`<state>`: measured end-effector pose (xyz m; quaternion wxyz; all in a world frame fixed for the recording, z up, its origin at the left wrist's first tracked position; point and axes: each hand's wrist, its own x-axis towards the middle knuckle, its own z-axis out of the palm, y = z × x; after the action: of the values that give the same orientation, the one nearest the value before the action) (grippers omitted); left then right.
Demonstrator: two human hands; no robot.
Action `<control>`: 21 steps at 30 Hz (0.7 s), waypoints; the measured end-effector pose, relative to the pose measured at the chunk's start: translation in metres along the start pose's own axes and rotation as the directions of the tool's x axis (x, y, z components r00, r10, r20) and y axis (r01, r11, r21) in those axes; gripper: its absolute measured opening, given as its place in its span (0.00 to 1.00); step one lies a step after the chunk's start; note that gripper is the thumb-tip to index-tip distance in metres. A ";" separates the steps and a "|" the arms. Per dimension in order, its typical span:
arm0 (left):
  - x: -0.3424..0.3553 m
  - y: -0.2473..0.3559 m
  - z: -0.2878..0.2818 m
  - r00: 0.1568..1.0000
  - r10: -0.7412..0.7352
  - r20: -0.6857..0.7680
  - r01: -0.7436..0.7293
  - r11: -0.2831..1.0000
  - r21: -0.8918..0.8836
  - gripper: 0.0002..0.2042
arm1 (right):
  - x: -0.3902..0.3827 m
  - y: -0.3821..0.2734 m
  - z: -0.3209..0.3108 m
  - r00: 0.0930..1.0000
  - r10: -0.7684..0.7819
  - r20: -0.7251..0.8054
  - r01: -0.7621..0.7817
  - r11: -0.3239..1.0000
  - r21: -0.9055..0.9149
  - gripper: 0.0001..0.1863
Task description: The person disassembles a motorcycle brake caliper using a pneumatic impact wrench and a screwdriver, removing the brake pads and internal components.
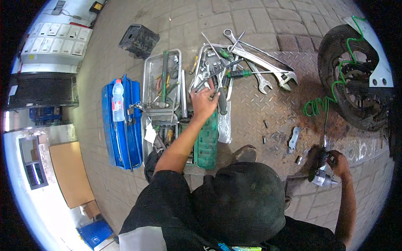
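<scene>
My left hand (204, 103) reaches to the near edge of a metal tray (193, 85) heaped with tools. Its fingers are bent among the tools, next to a dark-handled tool (222, 102); what they grip is hidden. Under that forearm lies a green plastic tool case (205, 146). Off to the right, my right hand (340, 164) is closed around the dark handle of an air impact wrench (322, 179), low over the floor. A green coiled air hose (320, 106) runs to the wrench. A brake pad (294, 139) and a small socket (298, 160) lie to its left.
Large wrenches (264, 62) and a green-handled screwdriver (239, 74) spread across the metal floor plate (247, 104). A wheel (351, 79) stands at the right. Leftward are another metal tray (146, 79), a blue toolbox (109, 134) with a water bottle (118, 100), and a black block (139, 40).
</scene>
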<state>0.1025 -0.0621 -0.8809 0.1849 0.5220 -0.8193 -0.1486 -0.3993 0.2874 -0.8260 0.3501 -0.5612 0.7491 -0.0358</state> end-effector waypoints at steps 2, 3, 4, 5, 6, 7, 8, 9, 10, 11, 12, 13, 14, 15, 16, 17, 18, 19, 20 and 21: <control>-0.007 0.003 0.012 0.995 -0.070 -0.075 0.076 0.995 0.070 0.14 | 0.001 -0.016 -0.001 0.998 0.016 0.053 -0.016 1.000 -0.016 0.14; -0.012 0.005 0.016 0.995 -0.075 -0.067 0.081 0.993 0.086 0.14 | 0.006 -0.022 -0.001 0.994 0.022 0.103 -0.020 0.999 -0.028 0.13; -0.020 0.007 0.019 0.984 -0.148 -0.095 0.143 0.988 -0.055 0.13 | 0.012 -0.022 -0.001 0.993 0.012 0.116 -0.011 1.000 -0.015 0.13; -0.029 0.010 0.020 0.968 -0.225 -0.115 0.200 0.960 -0.196 0.12 | 0.020 -0.022 -0.002 0.989 -0.054 0.136 0.056 0.998 -0.005 0.15; -0.029 0.039 0.027 0.977 -0.147 -0.158 0.084 0.934 -0.347 0.10 | 0.017 -0.021 -0.017 0.988 -0.075 0.134 0.079 0.996 -0.027 0.16; -0.032 0.058 0.031 0.987 -0.106 -0.121 0.052 0.922 -0.385 0.09 | 0.026 -0.022 -0.028 0.987 -0.036 0.159 0.049 0.996 -0.079 0.17; -0.045 0.065 0.030 0.993 -0.089 -0.083 0.051 0.923 -0.380 0.09 | 0.052 -0.027 -0.021 0.987 -0.124 0.106 0.127 0.992 -0.026 0.19; -0.053 0.073 0.034 0.998 -0.039 -0.049 0.017 0.921 -0.390 0.10 | 0.071 -0.043 -0.023 0.980 -0.193 0.040 0.193 0.981 0.003 0.20; -0.063 0.080 0.039 1.000 0.003 -0.015 -0.008 0.918 -0.397 0.11 | 0.090 -0.069 -0.023 0.983 -0.184 0.014 0.179 0.968 0.174 0.21; -0.067 0.102 0.040 1.000 0.021 -0.014 -0.026 0.894 -0.448 0.11 | 0.103 -0.095 -0.030 0.988 -0.154 -0.018 0.151 0.933 0.326 0.23; -0.069 0.124 0.041 0.999 0.040 -0.016 -0.042 0.867 -0.496 0.10 | 0.119 -0.108 -0.027 0.989 -0.144 -0.045 0.151 0.915 0.374 0.24; -0.073 0.136 0.043 1.000 0.016 -0.023 -0.025 0.866 -0.499 0.10 | 0.134 -0.121 -0.024 0.988 -0.136 -0.067 0.152 0.895 0.420 0.24; -0.081 0.140 0.038 0.993 0.113 -0.012 -0.106 0.886 -0.452 0.10 | 0.149 -0.147 -0.025 0.985 -0.169 -0.041 0.170 0.890 0.423 0.24; -0.085 0.144 0.037 0.977 0.213 0.001 -0.192 0.884 -0.427 0.10 | 0.160 -0.173 -0.029 0.976 -0.187 0.109 0.091 0.811 0.577 0.23; -0.091 0.146 0.030 0.985 0.170 -0.005 -0.157 0.894 -0.420 0.10 | 0.167 -0.195 -0.028 0.937 -0.230 0.264 -0.022 0.713 0.701 0.21; -0.093 0.152 0.022 0.984 0.166 -0.058 -0.174 0.875 -0.452 0.10 | 0.170 -0.207 -0.026 0.925 -0.245 0.290 -0.020 0.732 0.681 0.21; -0.097 0.154 0.017 0.981 0.158 -0.114 -0.194 0.855 -0.481 0.09 | 0.171 -0.216 -0.018 0.901 -0.297 0.316 -0.029 0.687 0.726 0.20; -0.102 0.154 0.010 0.983 0.120 -0.139 -0.173 0.859 -0.482 0.09 | 0.170 -0.229 -0.016 0.874 -0.350 0.336 -0.038 0.642 0.766 0.18; -0.107 0.149 0.001 0.986 0.091 -0.142 -0.148 0.872 -0.467 0.10 | 0.158 -0.256 -0.019 0.864 -0.383 0.326 -0.069 0.552 0.831 0.15; -0.113 0.144 -0.009 0.987 0.061 -0.146 -0.121 0.883 -0.454 0.11 | 0.148 -0.276 -0.017 0.882 -0.390 0.263 0.004 0.565 0.825 0.13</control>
<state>0.0350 0.0999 -0.8271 0.3622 0.4324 -0.7707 -0.2964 -0.2025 0.0517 -0.7616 0.7101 -0.4171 0.4876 -0.2898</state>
